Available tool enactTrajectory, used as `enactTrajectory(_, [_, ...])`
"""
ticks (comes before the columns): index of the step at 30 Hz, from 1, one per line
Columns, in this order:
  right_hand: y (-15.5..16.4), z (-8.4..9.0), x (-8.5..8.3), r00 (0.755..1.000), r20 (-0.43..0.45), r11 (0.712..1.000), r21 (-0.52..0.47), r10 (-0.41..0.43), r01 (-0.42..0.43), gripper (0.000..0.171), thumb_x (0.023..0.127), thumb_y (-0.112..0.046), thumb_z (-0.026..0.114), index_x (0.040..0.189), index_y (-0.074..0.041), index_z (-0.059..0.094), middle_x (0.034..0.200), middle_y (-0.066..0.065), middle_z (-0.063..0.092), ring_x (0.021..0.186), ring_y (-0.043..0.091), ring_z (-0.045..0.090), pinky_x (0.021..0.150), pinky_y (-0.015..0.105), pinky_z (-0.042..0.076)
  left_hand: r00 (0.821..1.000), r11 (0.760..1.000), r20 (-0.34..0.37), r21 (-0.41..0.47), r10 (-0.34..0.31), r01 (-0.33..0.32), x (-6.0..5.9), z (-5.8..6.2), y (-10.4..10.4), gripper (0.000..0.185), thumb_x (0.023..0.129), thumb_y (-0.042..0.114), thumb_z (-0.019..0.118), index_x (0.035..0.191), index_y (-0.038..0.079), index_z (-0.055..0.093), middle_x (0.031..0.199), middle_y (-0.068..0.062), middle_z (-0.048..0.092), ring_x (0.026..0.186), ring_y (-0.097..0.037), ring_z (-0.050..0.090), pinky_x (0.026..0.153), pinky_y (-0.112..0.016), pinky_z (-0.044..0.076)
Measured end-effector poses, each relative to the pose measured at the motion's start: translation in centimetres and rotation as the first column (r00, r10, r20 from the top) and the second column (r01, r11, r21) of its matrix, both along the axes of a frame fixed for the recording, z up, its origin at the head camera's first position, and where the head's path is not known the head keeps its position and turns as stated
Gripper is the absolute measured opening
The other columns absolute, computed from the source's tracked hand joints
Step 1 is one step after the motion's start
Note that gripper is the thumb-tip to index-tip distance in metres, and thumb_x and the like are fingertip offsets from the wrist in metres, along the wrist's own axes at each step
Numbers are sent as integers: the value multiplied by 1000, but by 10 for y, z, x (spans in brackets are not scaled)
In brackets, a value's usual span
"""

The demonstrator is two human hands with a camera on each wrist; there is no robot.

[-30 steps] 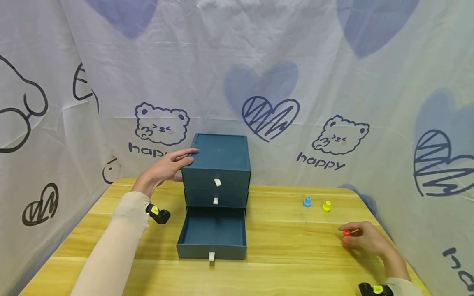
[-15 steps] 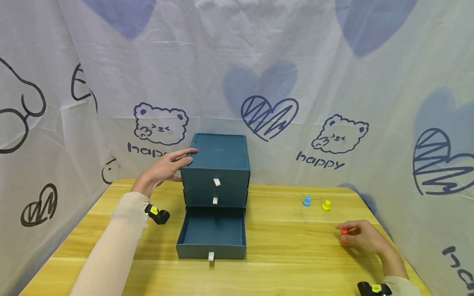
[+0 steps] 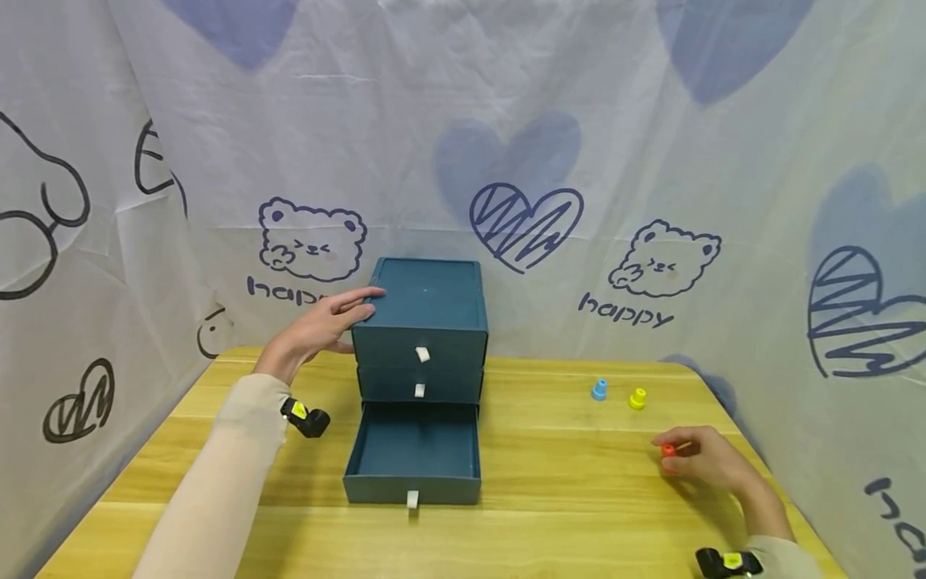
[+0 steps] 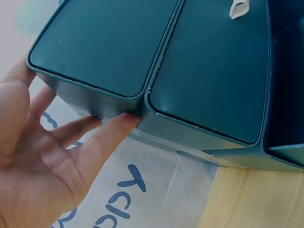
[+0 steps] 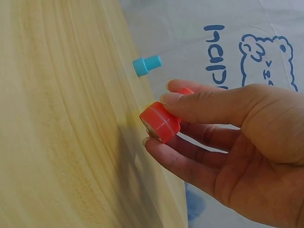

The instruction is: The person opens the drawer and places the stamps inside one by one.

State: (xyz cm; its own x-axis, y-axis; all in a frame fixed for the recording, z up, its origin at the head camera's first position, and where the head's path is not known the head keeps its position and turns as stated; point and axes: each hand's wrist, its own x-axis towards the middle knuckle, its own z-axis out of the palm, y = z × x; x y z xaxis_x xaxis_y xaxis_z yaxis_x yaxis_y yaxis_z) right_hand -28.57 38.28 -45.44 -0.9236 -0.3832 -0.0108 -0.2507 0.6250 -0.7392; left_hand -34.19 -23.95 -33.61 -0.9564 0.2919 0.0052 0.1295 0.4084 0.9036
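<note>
A dark teal three-drawer box (image 3: 423, 322) (image 4: 156, 61) stands at the back middle of the wooden table (image 3: 550, 482). Its bottom drawer (image 3: 414, 462) is pulled out and holds nothing I can see. My left hand (image 3: 321, 326) (image 4: 52, 152) rests with straight fingers against the box's upper left corner. My right hand (image 3: 698, 460) (image 5: 209, 128) is at the table's right side and pinches a small red stamp-like piece (image 3: 669, 451) (image 5: 160, 121) between thumb and fingers.
A small blue piece (image 3: 599, 391) (image 5: 146, 64) and a yellow piece (image 3: 637, 399) stand on the table behind my right hand. A printed cloth (image 3: 651, 161) hangs around the table on three sides. The two upper drawers are closed.
My right hand with the red piece has crept slightly left and up. The left hand stays on the box.
</note>
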Motion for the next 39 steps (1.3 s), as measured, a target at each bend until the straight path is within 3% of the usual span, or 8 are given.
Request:
enactTrajectory(21, [-4,1,1,1000,1,1000,13,-14,14,34,91,-1,75,120,15,66,111,28,70,86,6,68,72,21,61,1000,1000,-3,-11,-7,7,-1,1,1,55,108,45,51,160,30,39,173,-11,20,159,-41,22,111,-67,44])
enactTrajectory(30, [-18,6,-1,999,47,999,-38,-15,17,38,90,-5,76,122,13,66,111,27,71,88,5,66,75,22,62,1000,1000,1,-12,-3,3,0,1,1,56,108,45,52,160,30,39,173,-12,19,158,-41,22,111,-67,44])
enactTrajectory(39, [-55,15,-4,997,-24,995,-65,73,-75,35,92,-10,76,123,6,69,112,24,73,94,5,68,80,21,58,1000,1000,9,-2,-3,3,0,0,2,55,108,44,51,160,30,39,173,-12,20,158,-41,23,111,-66,45])
